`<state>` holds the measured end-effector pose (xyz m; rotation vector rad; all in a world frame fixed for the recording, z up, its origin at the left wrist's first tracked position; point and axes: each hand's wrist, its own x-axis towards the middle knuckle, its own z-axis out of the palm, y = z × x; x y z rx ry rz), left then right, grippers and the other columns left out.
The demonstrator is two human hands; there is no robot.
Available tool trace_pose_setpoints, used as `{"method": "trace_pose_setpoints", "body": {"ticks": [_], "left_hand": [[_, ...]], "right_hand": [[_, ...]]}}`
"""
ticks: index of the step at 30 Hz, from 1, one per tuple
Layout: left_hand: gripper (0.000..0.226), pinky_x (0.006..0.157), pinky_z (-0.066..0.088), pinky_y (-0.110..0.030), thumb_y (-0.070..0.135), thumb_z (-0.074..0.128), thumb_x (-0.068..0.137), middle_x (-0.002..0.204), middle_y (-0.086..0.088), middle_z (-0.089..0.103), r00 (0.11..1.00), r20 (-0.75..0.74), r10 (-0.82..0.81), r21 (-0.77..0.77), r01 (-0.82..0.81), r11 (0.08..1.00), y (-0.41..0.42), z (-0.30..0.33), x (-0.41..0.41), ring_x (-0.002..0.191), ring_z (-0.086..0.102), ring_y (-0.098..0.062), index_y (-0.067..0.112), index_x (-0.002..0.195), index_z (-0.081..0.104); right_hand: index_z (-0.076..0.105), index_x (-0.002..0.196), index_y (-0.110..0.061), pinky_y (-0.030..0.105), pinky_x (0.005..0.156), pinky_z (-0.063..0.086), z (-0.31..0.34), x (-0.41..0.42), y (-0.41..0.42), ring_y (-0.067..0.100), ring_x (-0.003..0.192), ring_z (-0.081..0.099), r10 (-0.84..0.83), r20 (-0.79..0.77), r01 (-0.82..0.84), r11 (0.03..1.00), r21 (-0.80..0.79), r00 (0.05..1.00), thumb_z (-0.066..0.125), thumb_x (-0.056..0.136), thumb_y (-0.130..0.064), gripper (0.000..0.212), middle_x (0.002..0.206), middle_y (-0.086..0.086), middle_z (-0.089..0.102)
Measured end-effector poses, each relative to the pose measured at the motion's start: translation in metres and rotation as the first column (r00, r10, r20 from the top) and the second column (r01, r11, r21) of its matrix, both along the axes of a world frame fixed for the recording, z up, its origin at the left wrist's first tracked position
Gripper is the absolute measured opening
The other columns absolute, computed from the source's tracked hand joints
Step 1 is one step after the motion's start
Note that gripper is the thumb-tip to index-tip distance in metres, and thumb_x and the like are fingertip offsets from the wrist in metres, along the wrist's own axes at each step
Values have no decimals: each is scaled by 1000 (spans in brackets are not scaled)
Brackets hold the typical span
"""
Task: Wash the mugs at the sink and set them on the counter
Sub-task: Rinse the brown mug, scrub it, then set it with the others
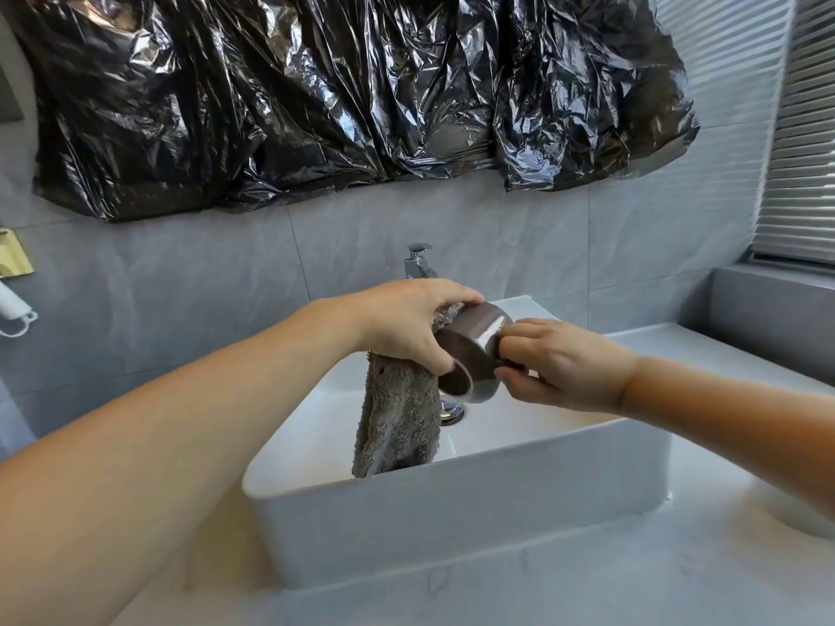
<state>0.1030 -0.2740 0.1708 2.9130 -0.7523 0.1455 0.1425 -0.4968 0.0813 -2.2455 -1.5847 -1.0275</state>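
A glossy brown mug is held tilted on its side over the white rectangular sink, its mouth facing down and toward me. My left hand grips a grey-brown fluffy cloth against the mug's side; the cloth hangs down into the basin. My right hand pinches the mug at its handle side, and the handle itself is hidden by the fingers.
A chrome tap stands behind the basin, and a chrome drain sits in its floor. Pale counter surrounds the sink; a white rounded object lies under my right forearm. Black plastic sheeting covers the wall above. Blinds hang at the right.
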Motion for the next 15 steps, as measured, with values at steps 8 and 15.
{"method": "trace_pose_setpoints", "body": {"ticks": [8,15], "left_hand": [[30,53,29,-31,8,59,82,81,-1,48,933,212,292,-455,-170,874,18,-21,6,59,37,-18,16,100,37],[28,52,28,-23,7,64,87,65,5,37,941,195,276,-705,-61,707,7,-55,8,54,31,-8,17,77,40]], "right_hand": [[39,65,-18,33,58,28,-33,-6,24,17,56,31,386,-799,549,582,599,462,48,101,-23,37,58,-3,34],[34,61,-22,26,55,30,-37,-1,37,17,48,21,728,-681,815,345,465,81,42,91,-16,32,55,-2,24]]}}
